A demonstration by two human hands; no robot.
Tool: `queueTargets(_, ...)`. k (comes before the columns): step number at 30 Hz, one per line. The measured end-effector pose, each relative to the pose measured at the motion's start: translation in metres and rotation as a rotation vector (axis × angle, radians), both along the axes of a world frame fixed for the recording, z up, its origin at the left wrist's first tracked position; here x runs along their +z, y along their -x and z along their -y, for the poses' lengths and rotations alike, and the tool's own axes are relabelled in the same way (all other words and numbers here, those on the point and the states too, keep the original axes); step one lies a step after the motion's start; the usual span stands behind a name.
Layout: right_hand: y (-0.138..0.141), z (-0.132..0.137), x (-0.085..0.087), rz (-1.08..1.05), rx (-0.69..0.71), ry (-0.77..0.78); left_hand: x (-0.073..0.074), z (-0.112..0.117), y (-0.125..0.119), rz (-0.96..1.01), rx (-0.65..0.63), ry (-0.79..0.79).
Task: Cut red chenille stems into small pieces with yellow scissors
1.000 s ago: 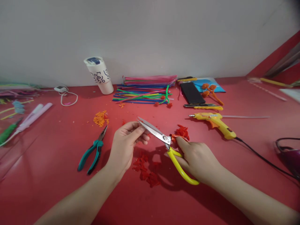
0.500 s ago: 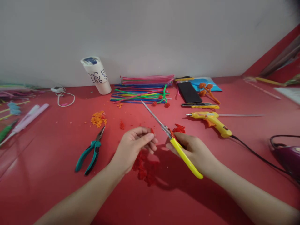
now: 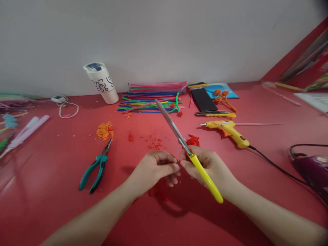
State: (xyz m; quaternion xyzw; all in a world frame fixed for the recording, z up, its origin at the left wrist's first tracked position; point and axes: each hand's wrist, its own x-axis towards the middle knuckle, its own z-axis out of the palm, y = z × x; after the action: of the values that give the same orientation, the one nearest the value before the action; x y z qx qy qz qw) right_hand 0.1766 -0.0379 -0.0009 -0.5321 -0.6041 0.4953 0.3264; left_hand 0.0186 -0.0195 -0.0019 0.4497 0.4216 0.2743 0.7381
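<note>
My right hand is closed on a pair of scissors with yellow handles, their blades pointing up and away to the left. My left hand pinches a small red piece, which the right fingertips also meet; its exact shape is mostly hidden. Beneath the hands lies a heap of red pieces, partly covered by the left hand. Just beyond the right hand is a second pile of red strips. Red snippets are scattered in front of the left hand.
Pliers and orange scraps lie left on the red table. A tumbler, pipe cleaners and a phone line the back. Right are a cutter, a glue gun with its cord, and a purple object.
My left hand has moved right and nearer to me, bringing its red piece to the right fingertips. The scissors have turned slightly more upright. Red snippets behind the left hand now show.
</note>
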Motion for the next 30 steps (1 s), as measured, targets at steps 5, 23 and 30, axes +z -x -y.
queueTargets(5,0.004,0.000,0.002,0.033,-0.017,-0.037,0.000,0.003,-0.004,-0.045,0.048,-0.070)
queueTargets(23,-0.011,-0.004,-0.011,1.034,0.191,-0.440,0.006,-0.018,0.021,0.180,0.465,-0.202)
queueTargets(30,-0.013,-0.004,-0.016,1.037,0.175,-0.524,0.006,-0.019,0.021,0.193,0.495,-0.220)
